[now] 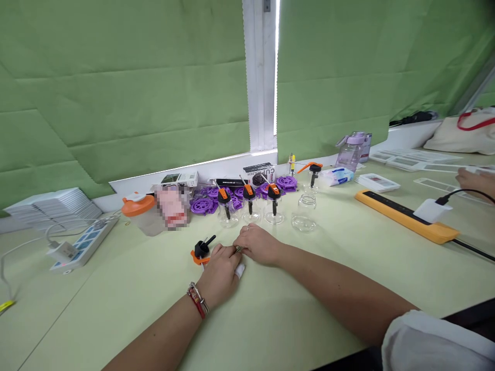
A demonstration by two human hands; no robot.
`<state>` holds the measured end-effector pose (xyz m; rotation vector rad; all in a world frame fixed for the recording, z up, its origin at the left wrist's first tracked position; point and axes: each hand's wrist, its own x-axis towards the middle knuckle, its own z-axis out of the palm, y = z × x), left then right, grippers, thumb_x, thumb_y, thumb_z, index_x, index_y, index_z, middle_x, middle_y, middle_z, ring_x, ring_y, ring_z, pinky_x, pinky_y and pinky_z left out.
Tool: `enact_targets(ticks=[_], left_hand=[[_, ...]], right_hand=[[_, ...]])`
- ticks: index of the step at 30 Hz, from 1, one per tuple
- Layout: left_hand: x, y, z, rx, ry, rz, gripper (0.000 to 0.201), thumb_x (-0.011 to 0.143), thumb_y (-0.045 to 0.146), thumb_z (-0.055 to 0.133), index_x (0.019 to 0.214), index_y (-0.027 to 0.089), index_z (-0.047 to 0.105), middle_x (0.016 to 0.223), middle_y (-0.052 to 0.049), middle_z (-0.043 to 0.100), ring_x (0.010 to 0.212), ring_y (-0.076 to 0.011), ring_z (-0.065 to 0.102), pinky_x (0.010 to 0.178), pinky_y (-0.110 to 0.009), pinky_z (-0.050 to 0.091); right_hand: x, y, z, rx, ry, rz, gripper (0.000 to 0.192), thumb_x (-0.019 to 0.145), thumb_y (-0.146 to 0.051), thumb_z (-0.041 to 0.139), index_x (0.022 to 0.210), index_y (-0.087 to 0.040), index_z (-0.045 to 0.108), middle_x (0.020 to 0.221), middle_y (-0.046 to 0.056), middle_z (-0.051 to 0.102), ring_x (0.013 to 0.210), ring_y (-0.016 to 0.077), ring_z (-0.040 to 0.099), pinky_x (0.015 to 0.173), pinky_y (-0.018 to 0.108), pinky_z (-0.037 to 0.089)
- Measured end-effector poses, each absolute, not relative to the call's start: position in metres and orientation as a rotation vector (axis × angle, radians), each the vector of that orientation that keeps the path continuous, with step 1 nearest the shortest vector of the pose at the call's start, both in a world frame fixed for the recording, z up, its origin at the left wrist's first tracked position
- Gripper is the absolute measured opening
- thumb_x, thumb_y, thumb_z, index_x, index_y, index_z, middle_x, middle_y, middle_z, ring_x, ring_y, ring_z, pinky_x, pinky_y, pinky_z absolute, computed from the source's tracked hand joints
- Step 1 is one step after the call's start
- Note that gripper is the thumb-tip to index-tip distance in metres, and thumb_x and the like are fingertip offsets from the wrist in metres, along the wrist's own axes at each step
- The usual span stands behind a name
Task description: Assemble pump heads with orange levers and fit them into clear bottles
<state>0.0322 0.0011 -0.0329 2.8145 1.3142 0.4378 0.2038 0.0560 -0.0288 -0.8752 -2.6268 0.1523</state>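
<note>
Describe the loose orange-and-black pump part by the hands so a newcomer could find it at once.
Start at the pale green table and find the person's left hand, which wears a red wrist bracelet. The small black pump head with an orange trigger lies just beyond its knuckles. Unlike the three matching pump heads behind, it lies on its side, on no clear glass jar.

Both forearms reach forward and the two hands meet low, fingertips touching. The left hand [220,270] lies palm down, fingers curled, with bands on its wrist. The right hand [258,245] lies palm down beside it.
</note>
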Motion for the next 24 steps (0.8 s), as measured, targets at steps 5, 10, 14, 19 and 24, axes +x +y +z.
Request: enact_targets(ticks=[5,10,14,19,24], left_hand=[[0.032,0.001,-0.035,2.749,1.345,0.457,0.023,0.085,0.020,0.043,0.101,0.018,0.060,0.104,-0.011,0.058,0.095,-0.0238,0.052,0.084,-0.040,0.040],[0.036,-0.002,-0.034,2.839,1.390,0.495,0.028,0.082,0.023,0.049,0.109,0.018,0.055,0.129,-0.016,0.044,0.115,-0.0317,0.042,0.095,-0.051,0.034],[0.044,-0.002,-0.036,2.897,1.267,0.475,0.024,0.084,0.022,0.046,0.106,0.017,0.054,0.131,-0.016,0.044,0.114,-0.0311,0.042,0.095,-0.051,0.035],[0.053,0.002,-0.036,2.906,1.091,0.441,0.028,0.087,0.028,0.045,0.111,0.016,0.051,0.132,-0.014,0.045,0.117,-0.0287,0.041,0.099,-0.047,0.033],[0.053,0.005,-0.038,2.866,1.100,0.404,0.034,0.087,0.031,0.044,0.117,0.016,0.049,0.129,-0.014,0.047,0.112,-0.0277,0.045,0.098,-0.046,0.035]], right_hand=[[0.202,0.063,-0.031,-0.899,-2.659,0.052,0.015,0.082,-0.011,0.054,0.087,-0.015,0.067,0.083,0.008,0.069,0.087,0.0201,0.057,0.078,0.032,0.034],[0.217,0.078,-0.033,-1.065,-2.416,0.344,0.022,0.079,-0.009,0.056,0.095,-0.016,0.068,0.087,0.006,0.069,0.083,0.0175,0.059,0.078,0.030,0.039],[0.229,0.092,-0.048,-1.173,-2.088,0.788,0.027,0.075,-0.008,0.056,0.100,-0.014,0.066,0.080,0.003,0.066,0.072,0.0136,0.059,0.069,0.025,0.044],[0.236,0.106,-0.067,-0.998,-1.976,1.060,0.037,0.072,-0.007,0.054,0.108,-0.016,0.062,0.074,-0.001,0.059,0.068,0.0113,0.056,0.067,0.024,0.045],[0.238,0.108,-0.070,-0.949,-1.910,1.143,0.030,0.068,-0.007,0.055,0.095,-0.016,0.064,0.072,-0.002,0.057,0.068,0.0108,0.054,0.068,0.025,0.045]])
